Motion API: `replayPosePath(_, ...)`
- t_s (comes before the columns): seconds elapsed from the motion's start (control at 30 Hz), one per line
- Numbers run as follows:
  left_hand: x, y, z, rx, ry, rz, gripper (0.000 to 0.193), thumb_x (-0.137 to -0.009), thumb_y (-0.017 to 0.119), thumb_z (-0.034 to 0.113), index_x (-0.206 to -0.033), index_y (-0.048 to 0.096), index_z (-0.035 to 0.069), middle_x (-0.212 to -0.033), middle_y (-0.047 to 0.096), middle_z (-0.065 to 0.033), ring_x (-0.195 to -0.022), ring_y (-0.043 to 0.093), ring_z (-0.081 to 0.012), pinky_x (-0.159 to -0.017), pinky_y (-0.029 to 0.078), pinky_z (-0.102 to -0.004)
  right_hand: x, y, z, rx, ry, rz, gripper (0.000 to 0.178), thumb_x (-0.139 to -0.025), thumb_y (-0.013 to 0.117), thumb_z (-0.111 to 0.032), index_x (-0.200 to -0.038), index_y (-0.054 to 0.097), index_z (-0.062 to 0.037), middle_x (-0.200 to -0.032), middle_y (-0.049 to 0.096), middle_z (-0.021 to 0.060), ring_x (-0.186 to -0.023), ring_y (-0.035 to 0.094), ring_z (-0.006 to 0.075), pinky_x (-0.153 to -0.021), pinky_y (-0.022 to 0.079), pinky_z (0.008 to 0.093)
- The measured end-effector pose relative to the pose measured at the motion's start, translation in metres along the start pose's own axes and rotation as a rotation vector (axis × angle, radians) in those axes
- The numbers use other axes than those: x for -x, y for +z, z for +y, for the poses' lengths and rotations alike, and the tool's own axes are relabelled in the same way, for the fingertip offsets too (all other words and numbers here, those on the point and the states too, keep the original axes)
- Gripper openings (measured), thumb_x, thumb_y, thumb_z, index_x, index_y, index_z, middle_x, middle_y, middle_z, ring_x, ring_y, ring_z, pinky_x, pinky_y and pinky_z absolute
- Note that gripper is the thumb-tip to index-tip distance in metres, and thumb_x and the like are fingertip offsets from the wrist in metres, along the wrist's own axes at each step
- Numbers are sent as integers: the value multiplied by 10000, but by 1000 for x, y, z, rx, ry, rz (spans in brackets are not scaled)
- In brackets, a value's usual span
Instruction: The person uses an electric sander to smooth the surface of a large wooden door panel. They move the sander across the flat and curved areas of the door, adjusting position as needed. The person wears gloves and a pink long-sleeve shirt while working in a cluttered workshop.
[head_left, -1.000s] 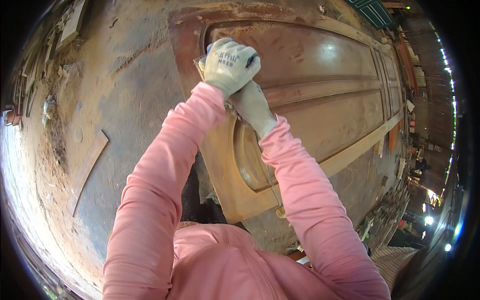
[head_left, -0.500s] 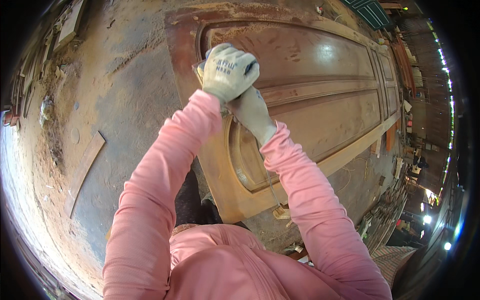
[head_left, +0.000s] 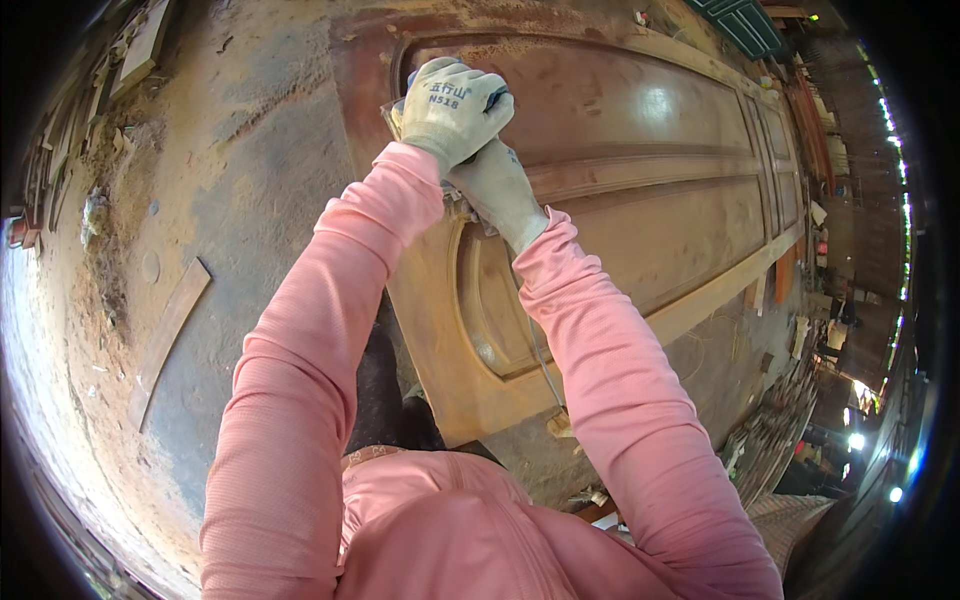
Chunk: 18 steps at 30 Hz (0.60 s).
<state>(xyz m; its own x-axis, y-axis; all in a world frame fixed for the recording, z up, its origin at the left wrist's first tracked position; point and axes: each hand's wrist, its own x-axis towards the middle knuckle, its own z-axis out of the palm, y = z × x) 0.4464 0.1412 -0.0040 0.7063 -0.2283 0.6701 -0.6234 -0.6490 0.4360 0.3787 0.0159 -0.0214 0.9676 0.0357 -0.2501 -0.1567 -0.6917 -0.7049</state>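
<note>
A large wooden panel door (head_left: 640,225) lies flat in front of me, reddish-brown on its far side and paler, dusty on its near side. My left hand (head_left: 456,110), in a whitish glove, is closed over the top of a sander (head_left: 464,211). Just below it, my right hand (head_left: 500,190), gloved too, grips the same tool. Both gloves hide most of the sander; parts of its flat base show beside them, over the door's left end. A thin grey hose or cord (head_left: 541,350) runs from under my right wrist toward the door's near edge.
A curved-looking flat board (head_left: 170,335) lies on the dirt floor at left. Planks (head_left: 145,45) are stacked at far left. A dark green panel (head_left: 738,25) stands at the far right. Scrap wood (head_left: 765,415) is piled at right, and a small wood block (head_left: 560,425) sits by the near edge.
Both hands have moved slightly away from me and a little left, with the sander between them. The door stays where it was.
</note>
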Motion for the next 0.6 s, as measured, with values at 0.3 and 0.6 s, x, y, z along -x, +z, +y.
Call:
replayPosePath(0.3,104,-63,112,201,37,-360,135,-842,756,246,-800,696,132,-759,667,-81,-806,688,-298,-973,538,-496,190,23,65,430,-402,56,427,-925,734,-264,-1282,677,-38,-1016,741,239,-911,728,442,-761,585,564)
replayPosePath(0.6,86,-36,112,236,-45,-270,141,-844,748,247,-809,681,128,-776,675,-62,-833,686,-280,-997,534,-479,178,-2,67,494,-173,-146,562,-966,742,-341,-1443,632,-66,-1326,696,242,-1218,671,450,-998,561,556)
